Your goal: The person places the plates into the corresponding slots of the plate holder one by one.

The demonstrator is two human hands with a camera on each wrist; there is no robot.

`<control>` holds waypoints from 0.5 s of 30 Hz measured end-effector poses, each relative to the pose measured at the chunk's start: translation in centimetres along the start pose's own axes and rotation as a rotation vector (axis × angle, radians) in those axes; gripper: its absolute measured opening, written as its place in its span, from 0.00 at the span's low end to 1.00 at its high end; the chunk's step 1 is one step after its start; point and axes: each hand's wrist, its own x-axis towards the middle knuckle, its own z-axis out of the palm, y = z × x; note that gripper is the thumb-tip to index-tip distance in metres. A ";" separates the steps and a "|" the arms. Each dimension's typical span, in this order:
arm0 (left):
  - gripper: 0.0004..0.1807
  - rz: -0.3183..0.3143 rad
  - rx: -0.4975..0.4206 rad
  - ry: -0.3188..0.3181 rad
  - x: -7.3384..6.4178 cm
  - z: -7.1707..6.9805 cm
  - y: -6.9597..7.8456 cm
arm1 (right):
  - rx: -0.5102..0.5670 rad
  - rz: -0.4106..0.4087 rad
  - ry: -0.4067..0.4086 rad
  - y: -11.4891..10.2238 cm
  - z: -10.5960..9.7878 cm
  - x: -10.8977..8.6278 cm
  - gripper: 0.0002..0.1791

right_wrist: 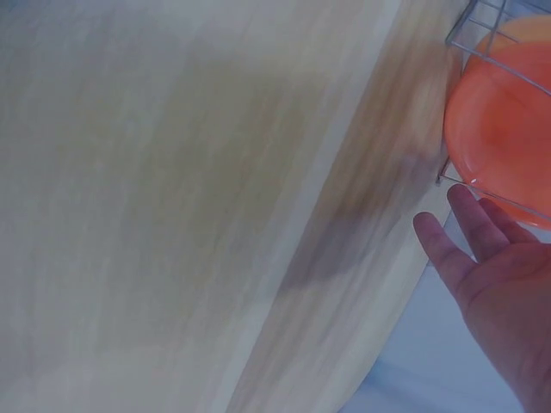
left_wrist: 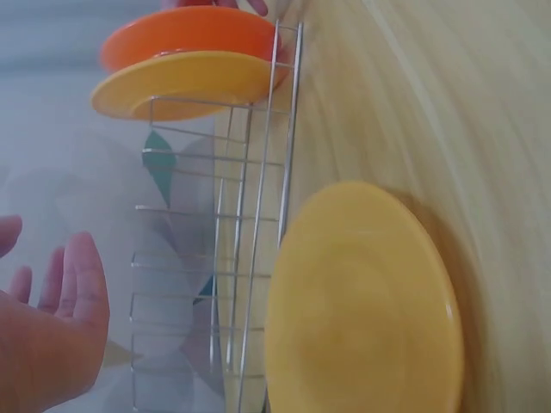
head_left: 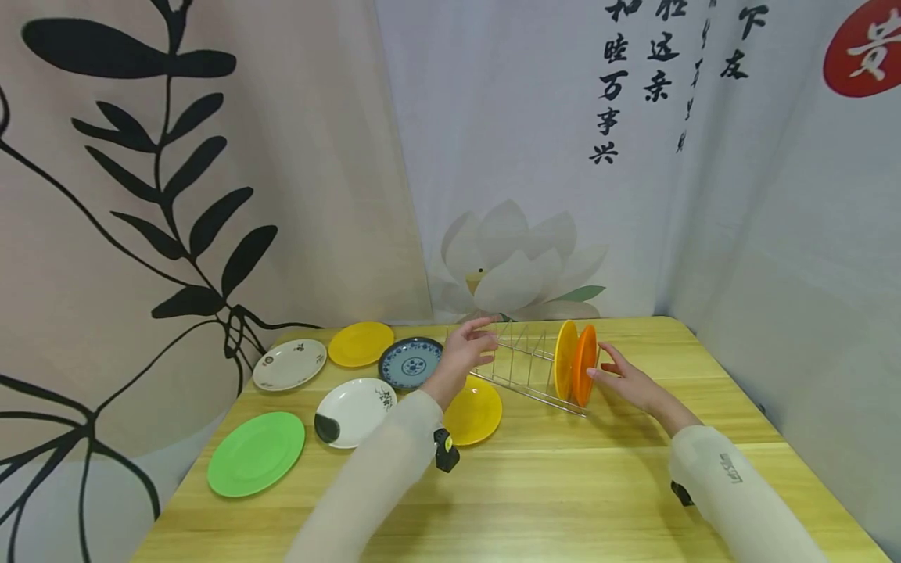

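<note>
A wire dish rack (head_left: 528,392) stands toward the back of the table. At its right end a yellow plate (head_left: 565,360) and an orange plate (head_left: 584,366) are upright, side by side. My left hand (head_left: 461,356) hovers by the rack's left end, fingers loosely bent and holding nothing. In the left wrist view, bare wire slots lie between that hand (left_wrist: 56,327) and the two plates. My right hand (head_left: 629,383) is beside the orange plate, fingers extended toward it; the right wrist view shows the fingertips near the rack's end wire, contact unclear.
Left of the rack, flat on the table (head_left: 535,485), lie a yellow plate (head_left: 475,410), a blue patterned plate (head_left: 411,362), another yellow plate (head_left: 361,344), two white plates (head_left: 290,364) and a green plate (head_left: 256,453). A printed curtain (head_left: 338,156) hangs behind.
</note>
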 end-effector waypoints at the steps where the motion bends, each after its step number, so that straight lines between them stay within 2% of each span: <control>1: 0.24 -0.009 0.005 0.009 -0.2 -0.3 0.0 | -0.002 0.000 0.002 0.0 0.0 0.0 0.46; 9: 0.24 -0.030 0.017 0.051 -1.7 -2.2 -0.1 | -0.008 -0.001 0.001 -0.1 -0.1 -0.1 0.46; 12: 0.25 -0.036 0.035 0.059 -2.5 -3.2 -0.3 | -0.007 -0.003 -0.001 -0.1 0.0 -0.1 0.47; 15: 0.25 -0.051 0.051 0.097 -3.4 -4.4 -0.8 | -0.005 0.003 -0.006 -0.1 0.0 0.0 0.46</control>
